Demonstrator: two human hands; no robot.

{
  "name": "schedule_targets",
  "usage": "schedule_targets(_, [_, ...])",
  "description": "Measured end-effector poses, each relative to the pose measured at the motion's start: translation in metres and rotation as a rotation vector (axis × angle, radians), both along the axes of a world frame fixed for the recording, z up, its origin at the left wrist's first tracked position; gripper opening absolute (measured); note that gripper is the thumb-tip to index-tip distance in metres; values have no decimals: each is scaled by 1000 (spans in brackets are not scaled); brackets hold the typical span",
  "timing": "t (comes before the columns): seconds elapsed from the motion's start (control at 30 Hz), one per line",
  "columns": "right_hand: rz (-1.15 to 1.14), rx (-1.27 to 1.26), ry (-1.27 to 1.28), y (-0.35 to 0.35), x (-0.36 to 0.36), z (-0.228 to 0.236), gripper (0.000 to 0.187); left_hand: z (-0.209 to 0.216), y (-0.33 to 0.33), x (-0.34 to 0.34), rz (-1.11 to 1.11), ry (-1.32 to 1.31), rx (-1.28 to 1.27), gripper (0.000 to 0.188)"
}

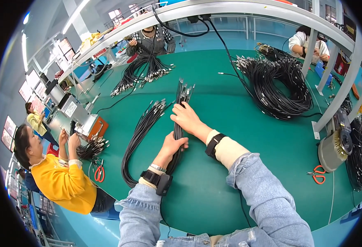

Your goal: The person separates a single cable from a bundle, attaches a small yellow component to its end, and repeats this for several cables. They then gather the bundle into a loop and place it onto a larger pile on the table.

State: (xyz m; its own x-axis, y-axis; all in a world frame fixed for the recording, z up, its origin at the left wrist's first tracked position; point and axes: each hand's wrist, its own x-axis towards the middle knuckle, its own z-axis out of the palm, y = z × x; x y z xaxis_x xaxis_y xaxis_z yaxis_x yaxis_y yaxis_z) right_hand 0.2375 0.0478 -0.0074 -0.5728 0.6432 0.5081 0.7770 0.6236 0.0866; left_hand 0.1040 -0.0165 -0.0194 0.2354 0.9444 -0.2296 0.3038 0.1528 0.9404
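Far left: co-worker in a yellow top (63,181), at a cable bunch (92,149) beside an orange-and-grey machine (75,110). Close by, red-handled scissors (101,166) on the green worktop (218,181). Next rightward: black cable bundle (134,140), lying in a long bend, metal ends loose and fanned toward the far side; foot of the bend partly hidden behind the left wrist (159,161), so cannot tell for certain whether continuous with the held length (178,131), though likely one loop. At that wrist, a strapped-on black box (164,185), close by the cables; in judgement, a snag point if pulled sideways. Then left hand (173,147), wrapped around the held length. Above it, right hand (187,117), closed round the same length just below the metal tips (185,88). Tips at uneven heights; possible slippage of single cables from a slack or lopsided squeeze. Possible splay at the loose end too, for lack of any grip there. Further right: large coil of cables (279,101), well apart from the hands; tangling possible from a wide swing that way. Far right: second red-handled pair (316,172) near a round machine (329,154); nicked insulation possible from cables dragged across.
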Motion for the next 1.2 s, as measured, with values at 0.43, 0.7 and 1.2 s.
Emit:
schedule_targets(0.43, [-136,-154,284,-43,72,-35,55,-69,134,-124,721,-163,234,9])
schedule_targets(0.7, [-191,-473,278,-84,118,-62,43,-54,116,-104,759,380,298,55])
schedule_targets(1.2, [-94,-693,184,-172,177,-38,47,-32,-116,-176,127,1259,1007,63])
